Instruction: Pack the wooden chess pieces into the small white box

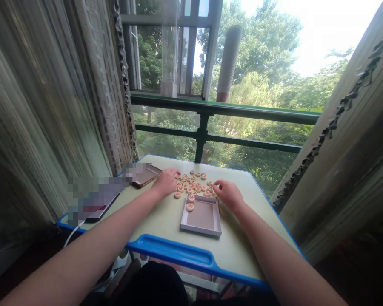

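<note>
Round wooden Chinese chess pieces (198, 186) with red and dark characters lie in a loose cluster on the table. My left hand (166, 182) is at the cluster's left edge, fingers partly bent and apart, the fingertips by a piece. On the right side, my right hand (229, 194) has its fingers curled together beside the outermost pieces; whether a piece is between them is hidden. In front of the cluster sits a shallow open box (200, 233). Two pieces with red characters, an upper one (191, 198) and a lower one (190, 207), are at its left side.
The pale table (242, 250) has a blue rim with a molded tray groove (175, 250) at the front. A second shallow box part (147, 174) and a dark flat device (105, 199) with a white cable lie left. Curtains flank the table; a green railing (242, 112) stands behind.
</note>
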{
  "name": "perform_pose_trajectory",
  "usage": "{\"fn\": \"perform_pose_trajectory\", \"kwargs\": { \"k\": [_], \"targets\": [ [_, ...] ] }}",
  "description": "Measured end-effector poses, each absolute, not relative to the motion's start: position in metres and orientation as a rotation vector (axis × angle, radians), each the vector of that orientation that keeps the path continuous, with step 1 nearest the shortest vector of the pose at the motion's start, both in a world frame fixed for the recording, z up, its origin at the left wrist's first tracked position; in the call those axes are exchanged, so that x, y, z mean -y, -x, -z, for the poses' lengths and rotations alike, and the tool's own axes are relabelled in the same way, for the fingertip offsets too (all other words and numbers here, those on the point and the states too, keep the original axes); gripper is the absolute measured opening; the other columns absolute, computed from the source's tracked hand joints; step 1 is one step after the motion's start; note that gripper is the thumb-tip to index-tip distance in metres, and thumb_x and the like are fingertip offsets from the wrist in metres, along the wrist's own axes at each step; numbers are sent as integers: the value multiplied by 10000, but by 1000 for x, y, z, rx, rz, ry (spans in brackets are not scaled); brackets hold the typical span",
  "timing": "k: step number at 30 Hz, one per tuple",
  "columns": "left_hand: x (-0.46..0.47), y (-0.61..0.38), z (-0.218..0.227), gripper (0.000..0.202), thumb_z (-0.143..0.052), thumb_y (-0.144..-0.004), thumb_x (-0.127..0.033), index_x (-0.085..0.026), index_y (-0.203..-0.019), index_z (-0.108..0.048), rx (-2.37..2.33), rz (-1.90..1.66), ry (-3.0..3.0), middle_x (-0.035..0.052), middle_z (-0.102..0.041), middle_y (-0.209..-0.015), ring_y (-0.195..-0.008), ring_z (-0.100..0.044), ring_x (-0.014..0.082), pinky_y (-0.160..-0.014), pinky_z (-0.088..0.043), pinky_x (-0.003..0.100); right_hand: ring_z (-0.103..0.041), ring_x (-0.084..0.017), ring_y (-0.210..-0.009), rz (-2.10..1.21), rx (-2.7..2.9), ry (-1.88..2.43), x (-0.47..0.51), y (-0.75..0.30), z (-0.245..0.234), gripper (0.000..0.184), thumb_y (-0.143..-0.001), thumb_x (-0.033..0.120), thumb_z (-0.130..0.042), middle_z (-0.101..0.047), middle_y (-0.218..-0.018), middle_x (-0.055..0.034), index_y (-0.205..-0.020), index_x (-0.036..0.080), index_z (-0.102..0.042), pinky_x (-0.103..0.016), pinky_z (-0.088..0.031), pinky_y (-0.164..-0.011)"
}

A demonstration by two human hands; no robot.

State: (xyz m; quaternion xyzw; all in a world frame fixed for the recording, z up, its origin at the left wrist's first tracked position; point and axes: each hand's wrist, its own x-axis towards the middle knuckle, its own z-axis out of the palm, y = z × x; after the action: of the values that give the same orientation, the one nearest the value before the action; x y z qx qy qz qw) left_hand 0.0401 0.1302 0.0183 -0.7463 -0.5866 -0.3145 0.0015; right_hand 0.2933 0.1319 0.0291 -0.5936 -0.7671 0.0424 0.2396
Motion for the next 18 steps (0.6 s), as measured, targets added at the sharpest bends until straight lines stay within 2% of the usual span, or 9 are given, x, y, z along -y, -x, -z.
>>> {"fn": "perform_pose_trajectory", "kwargs": {
  "k": [3, 6, 12, 18],
  "targets": [
    [-125, -37, -6, 415, -429, -722, -97, -159, -1086, -616, 1710, 920, 2430, 76, -592, -1181, -1151, -473, 209, -1045, -340, 343, -551, -144, -622, -106, 2091, 1538, -128, -289, -29, 247, -804, 341, -475, -651, -691, -19, -903, 226, -669, -237, -346, -550],
    [-128, -35, 2, 394, -394, -766, -125, -162, -1071, -641, 1852, 947, 2332, 68, -618, -1146, -1104, -515, 196, -1037, -349, 332, -548, -144, -657, -96, 2096, 1445, -122, -284, -32, 254, -807, 342, -472, -639, -715, -22, -915, 216, -665, -242, -368, -598],
    [-131, -36, 2, 344, -410, -790, -171, -174, -996, -686, 1797, 842, 2501, 42, -627, -1152, -1120, -505, 185, -1035, -337, 311, -545, -139, -692, -199, 2324, 1271, -114, -280, -33, 198, -775, 319, -530, -622, -786, -39, -795, 199, -685, -239, -388, -628],
    [-127, -36, -3, 315, -432, -824, -303, -168, -911, -703, 1835, 871, 2428, 73, -631, -1108, -1072, -507, 226, -997, -365, 356, -533, -142, -702, -203, 2452, 1207, -113, -275, -27, 132, -751, 249, -563, -617, -774, -37, -742, 192, -683, -244, -406, -655]
  ]
}}
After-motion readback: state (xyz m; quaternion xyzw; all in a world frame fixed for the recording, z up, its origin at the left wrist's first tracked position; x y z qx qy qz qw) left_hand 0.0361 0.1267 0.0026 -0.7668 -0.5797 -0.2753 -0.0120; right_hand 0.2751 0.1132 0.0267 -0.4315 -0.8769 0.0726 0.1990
